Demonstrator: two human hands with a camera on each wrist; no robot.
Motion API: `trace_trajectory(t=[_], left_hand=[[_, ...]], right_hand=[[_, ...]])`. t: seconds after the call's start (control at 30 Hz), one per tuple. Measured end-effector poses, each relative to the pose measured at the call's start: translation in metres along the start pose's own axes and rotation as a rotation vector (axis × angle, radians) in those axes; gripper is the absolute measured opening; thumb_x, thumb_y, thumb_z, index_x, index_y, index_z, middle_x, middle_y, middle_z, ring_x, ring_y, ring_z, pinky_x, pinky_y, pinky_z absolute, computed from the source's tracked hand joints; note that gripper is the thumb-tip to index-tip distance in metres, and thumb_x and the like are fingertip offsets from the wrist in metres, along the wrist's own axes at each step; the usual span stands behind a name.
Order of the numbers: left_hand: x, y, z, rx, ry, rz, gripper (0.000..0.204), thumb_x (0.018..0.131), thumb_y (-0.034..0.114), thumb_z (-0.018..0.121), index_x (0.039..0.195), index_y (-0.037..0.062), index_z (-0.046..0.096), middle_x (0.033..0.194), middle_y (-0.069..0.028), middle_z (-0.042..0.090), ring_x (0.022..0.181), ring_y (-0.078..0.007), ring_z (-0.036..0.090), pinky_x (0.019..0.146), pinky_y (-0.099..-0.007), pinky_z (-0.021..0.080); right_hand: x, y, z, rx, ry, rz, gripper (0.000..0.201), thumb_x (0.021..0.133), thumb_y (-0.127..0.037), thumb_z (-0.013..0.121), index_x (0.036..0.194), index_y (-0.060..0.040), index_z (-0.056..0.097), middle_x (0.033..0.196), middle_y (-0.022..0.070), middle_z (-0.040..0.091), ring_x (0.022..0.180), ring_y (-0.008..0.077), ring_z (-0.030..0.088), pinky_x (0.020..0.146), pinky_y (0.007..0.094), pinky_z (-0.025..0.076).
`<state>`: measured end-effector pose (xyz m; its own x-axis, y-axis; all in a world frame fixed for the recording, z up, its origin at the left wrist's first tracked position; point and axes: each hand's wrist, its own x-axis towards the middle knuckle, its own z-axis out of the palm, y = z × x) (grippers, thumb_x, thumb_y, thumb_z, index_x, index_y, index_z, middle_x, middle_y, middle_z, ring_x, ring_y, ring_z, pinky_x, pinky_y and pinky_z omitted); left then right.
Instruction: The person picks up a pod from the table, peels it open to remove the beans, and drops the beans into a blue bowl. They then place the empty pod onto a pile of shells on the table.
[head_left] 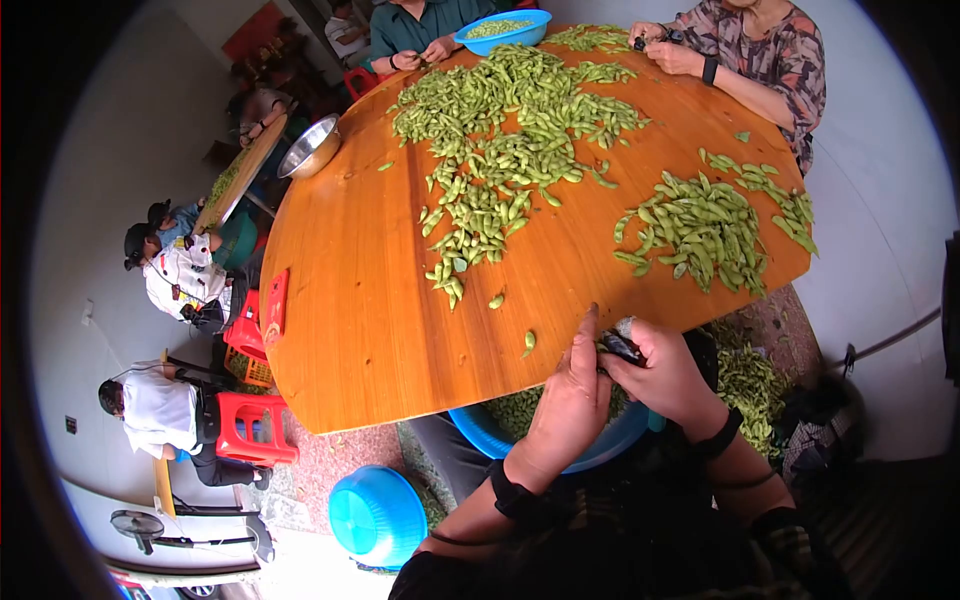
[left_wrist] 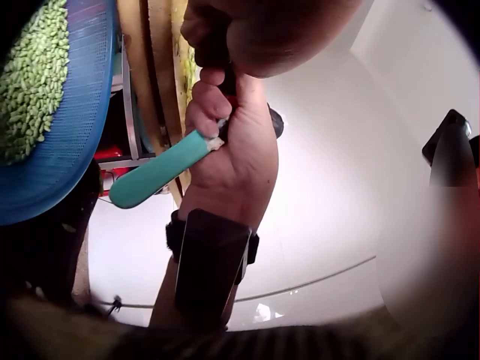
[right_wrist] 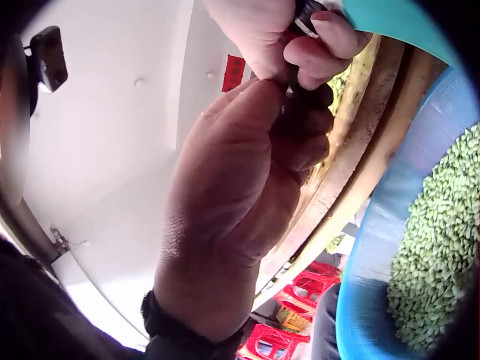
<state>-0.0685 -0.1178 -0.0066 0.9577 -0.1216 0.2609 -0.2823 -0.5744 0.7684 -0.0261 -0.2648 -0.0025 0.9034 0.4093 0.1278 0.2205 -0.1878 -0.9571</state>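
Note:
At the near edge of the round wooden table (head_left: pixel 370 310) my two hands meet over a blue basin (head_left: pixel 478 432) of shelled green beans (right_wrist: pixel 439 247). My right hand (head_left: pixel 645 355) grips a tool with a teal handle (left_wrist: pixel 157 174) and a dark head (head_left: pixel 622 347). My left hand (head_left: pixel 590 350) curls its fingers (right_wrist: pixel 304 131) round that dark front end, touching the right fingers. Whether a pod sits between them is hidden. A large heap of green pods (head_left: pixel 500 150) and a smaller heap (head_left: pixel 700 228) lie on the table.
Two people sit across the table beside a blue bowl (head_left: pixel 500 28) of beans. A steel bowl (head_left: pixel 310 146) sits at the left rim. A second blue basin (head_left: pixel 375 515) and red stools (head_left: pixel 255 425) stand on the floor, with pods (head_left: pixel 750 390) strewn to my right.

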Motion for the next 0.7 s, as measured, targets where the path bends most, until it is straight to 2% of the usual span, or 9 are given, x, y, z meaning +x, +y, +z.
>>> trace_trajectory(t=[0.1,0.17,0.2,0.27,0.37,0.43,0.53,0.63,0.7], left_hand=[[-0.004,-0.006,0.006,-0.008,0.119,0.053,0.059,0.083,-0.008,0.043,0.141,0.0002,0.036,0.099,-0.027,0.06,0.095,-0.0437,0.061,0.083,-0.0391,0.049],[-0.007,-0.011,0.008,-0.041,0.191,0.055,0.049,0.084,-0.009,0.041,0.132,0.0,0.046,0.092,-0.0192,0.061,0.079,-0.0302,0.063,0.074,-0.0329,0.05],[-0.009,-0.012,0.007,-0.042,0.192,0.055,0.049,0.084,-0.009,0.041,0.132,0.0,0.046,0.092,-0.0192,0.061,0.079,-0.0302,0.063,0.074,-0.0329,0.05],[-0.015,-0.013,0.005,-0.464,0.125,-0.188,0.035,0.085,-0.01,0.039,0.114,-0.0012,0.057,0.084,-0.0102,0.059,0.067,-0.0134,0.055,0.065,-0.0249,0.046],[-0.027,-0.024,0.001,-0.368,0.163,-0.22,0.026,0.087,-0.01,0.037,0.097,-0.0016,0.06,0.081,-0.004,0.055,0.066,-0.0047,0.047,0.061,-0.0201,0.041],[-0.032,-0.017,-0.012,-0.289,0.144,-0.163,0.024,0.084,-0.01,0.04,0.09,-0.0004,0.062,0.079,-0.0065,0.057,0.067,-0.0122,0.054,0.063,-0.0241,0.044],[-0.038,-0.007,-0.033,0.053,0.003,-0.016,0.019,0.077,-0.008,0.051,0.088,0.001,0.063,0.083,-0.0163,0.058,0.084,-0.0331,0.06,0.073,-0.0357,0.049],[-0.038,-0.003,-0.043,0.306,0.059,0.081,0.013,0.08,-0.004,0.056,0.09,0.0015,0.063,0.085,-0.0164,0.059,0.08,-0.0342,0.061,0.069,-0.0399,0.05],[-0.03,-0.001,-0.047,0.35,0.136,-0.017,0.011,0.082,0.0,0.058,0.091,0.0016,0.063,0.085,-0.0167,0.06,0.077,-0.0353,0.061,0.067,-0.0419,0.05]], right_hand=[[-0.002,0.0,-0.001,-0.075,-0.023,-0.037,0.016,0.088,-0.003,0.062,0.079,-0.0041,0.049,0.062,-0.0043,0.051,0.05,0.0015,0.047,0.044,0.0197,0.037],[-0.004,-0.005,0.002,0.027,0.038,0.064,0.023,0.081,-0.005,0.067,0.072,-0.0002,0.047,0.058,0.0056,0.043,0.057,0.0083,0.036,0.049,0.0303,0.034],[-0.005,-0.002,0.002,0.026,0.037,0.065,0.023,0.081,-0.005,0.067,0.072,-0.0002,0.047,0.058,0.0056,0.043,0.057,0.0083,0.036,0.049,0.0303,0.034],[-0.005,0.005,0.004,0.117,0.015,0.059,0.015,0.088,-0.004,0.062,0.081,-0.0045,0.049,0.06,-0.0053,0.051,0.05,0.001,0.046,0.044,0.0202,0.036],[-0.002,0.0,0.004,-0.035,0.042,-0.038,0.009,0.089,-0.004,0.062,0.086,-0.004,0.053,0.062,-0.0051,0.051,0.049,0.001,0.046,0.043,0.0202,0.036],[0.008,-0.013,-0.001,0.113,0.239,0.096,0.015,0.084,-0.008,0.066,0.079,-0.001,0.053,0.065,0.0,0.052,0.062,0.0034,0.046,0.052,0.0247,0.039],[0.045,0.0,-0.042,-0.06,0.422,0.1,0.016,0.09,-0.013,0.061,0.08,-0.002,0.055,0.059,-0.0004,0.053,0.053,0.0053,0.048,0.048,0.0258,0.039],[0.066,0.023,-0.08,-0.12,0.401,0.127,0.014,0.092,-0.01,0.057,0.082,-0.0004,0.054,0.06,0.0033,0.051,0.053,0.0085,0.048,0.049,0.0278,0.039],[0.071,0.034,-0.087,-0.334,0.435,-0.057,0.013,0.092,-0.009,0.053,0.084,0.0014,0.051,0.061,0.0072,0.049,0.054,0.0105,0.048,0.049,0.0293,0.039]])
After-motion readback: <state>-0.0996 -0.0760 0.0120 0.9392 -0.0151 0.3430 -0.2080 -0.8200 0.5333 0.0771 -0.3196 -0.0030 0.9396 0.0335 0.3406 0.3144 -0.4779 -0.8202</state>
